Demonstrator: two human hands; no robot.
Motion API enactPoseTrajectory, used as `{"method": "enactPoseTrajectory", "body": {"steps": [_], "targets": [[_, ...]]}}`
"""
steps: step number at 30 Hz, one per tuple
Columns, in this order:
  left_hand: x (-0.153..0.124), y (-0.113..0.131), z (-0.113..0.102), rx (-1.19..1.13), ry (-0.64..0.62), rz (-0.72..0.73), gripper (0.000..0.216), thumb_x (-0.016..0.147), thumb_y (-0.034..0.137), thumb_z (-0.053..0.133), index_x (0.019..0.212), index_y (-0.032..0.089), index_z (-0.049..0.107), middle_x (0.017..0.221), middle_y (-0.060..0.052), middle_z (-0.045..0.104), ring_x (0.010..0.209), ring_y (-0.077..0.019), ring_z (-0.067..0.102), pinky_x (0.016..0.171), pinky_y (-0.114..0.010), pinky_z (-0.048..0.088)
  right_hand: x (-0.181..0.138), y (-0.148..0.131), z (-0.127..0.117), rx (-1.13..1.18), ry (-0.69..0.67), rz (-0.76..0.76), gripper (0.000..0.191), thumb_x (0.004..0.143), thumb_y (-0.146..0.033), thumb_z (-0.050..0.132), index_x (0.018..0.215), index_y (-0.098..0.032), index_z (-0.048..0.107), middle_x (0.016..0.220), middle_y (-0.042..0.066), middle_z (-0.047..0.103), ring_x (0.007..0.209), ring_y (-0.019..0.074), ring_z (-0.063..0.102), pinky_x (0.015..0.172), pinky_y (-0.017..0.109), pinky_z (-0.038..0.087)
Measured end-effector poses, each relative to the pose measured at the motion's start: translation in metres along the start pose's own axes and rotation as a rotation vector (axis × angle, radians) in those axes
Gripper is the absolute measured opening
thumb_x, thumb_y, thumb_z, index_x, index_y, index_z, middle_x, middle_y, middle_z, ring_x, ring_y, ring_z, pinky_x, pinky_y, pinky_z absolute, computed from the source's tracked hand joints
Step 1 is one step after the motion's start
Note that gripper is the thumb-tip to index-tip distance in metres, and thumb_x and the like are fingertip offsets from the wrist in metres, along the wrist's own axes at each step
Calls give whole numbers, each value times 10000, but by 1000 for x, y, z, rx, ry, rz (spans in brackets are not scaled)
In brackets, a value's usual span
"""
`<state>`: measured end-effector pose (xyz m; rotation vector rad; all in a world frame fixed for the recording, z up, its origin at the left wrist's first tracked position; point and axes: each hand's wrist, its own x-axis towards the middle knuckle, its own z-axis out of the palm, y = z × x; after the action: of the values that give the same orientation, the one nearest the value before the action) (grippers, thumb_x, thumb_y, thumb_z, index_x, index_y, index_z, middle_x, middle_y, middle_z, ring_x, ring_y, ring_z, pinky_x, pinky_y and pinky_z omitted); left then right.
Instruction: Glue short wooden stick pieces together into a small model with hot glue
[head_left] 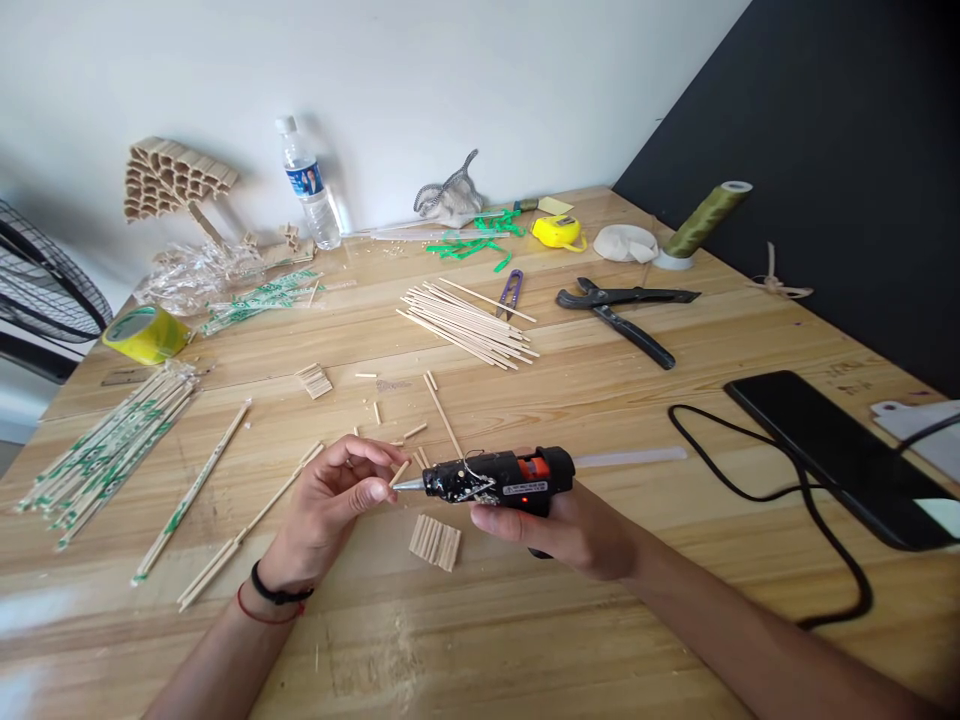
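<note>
My right hand [577, 530] is closed round the grip of a black hot glue gun [499, 478], whose red light glows and whose clear glue stick [630, 456] juts out at the back. Its metal nozzle points left, at a short piece of wooden stick [401, 472] pinched in the fingertips of my left hand [337, 490]. Nozzle and stick piece meet or nearly meet; I cannot tell which. Just below the gun, a small panel of short sticks side by side [435, 542] lies on the table. Loose cut stick pieces [415, 431] are scattered beyond my hands.
A pile of wooden sticks [469, 325], purple thread snips [511, 294] and black pliers [622, 312] lie farther back. Wrapped chopsticks [120, 450] and yellow tape [147, 334] are at left, with a water bottle [309, 185] by the wall. A black cable [832, 540] curves at right.
</note>
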<state>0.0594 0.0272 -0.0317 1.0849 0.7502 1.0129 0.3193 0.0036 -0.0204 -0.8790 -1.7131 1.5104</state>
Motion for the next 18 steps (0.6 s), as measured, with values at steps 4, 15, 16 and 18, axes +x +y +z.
{"method": "enactPoseTrajectory", "body": {"steps": [4,15,16,18], "targets": [[0,0,1,1,0,-6,167,806,260,887,936,209,794,1027,-55,789,827,-121,694,704,-173,579,0,-1,0,14,-1,-3,300,969,-377,630,1143,-179,773,1011,83,775,1024,267,702,941,370,552],[-2,2,1,7,5,-9,166,800,262,891,925,209,796,1012,-53,779,785,-113,670,687,-176,568,2,1,-1,-10,7,3,263,968,-380,627,1039,-172,771,933,71,750,965,256,689,856,333,542],[-2,2,1,6,6,-8,167,797,263,892,924,209,797,1009,-53,780,787,-115,668,686,-176,568,2,1,-1,-15,7,4,265,968,-385,626,1030,-171,769,920,70,743,945,252,683,835,328,539],[-2,2,2,3,6,-6,166,797,264,893,923,213,797,1005,-49,780,793,-114,668,685,-171,566,1,2,-1,-24,7,6,277,966,-397,627,1022,-166,770,867,59,720,864,231,661,776,313,532]]}}
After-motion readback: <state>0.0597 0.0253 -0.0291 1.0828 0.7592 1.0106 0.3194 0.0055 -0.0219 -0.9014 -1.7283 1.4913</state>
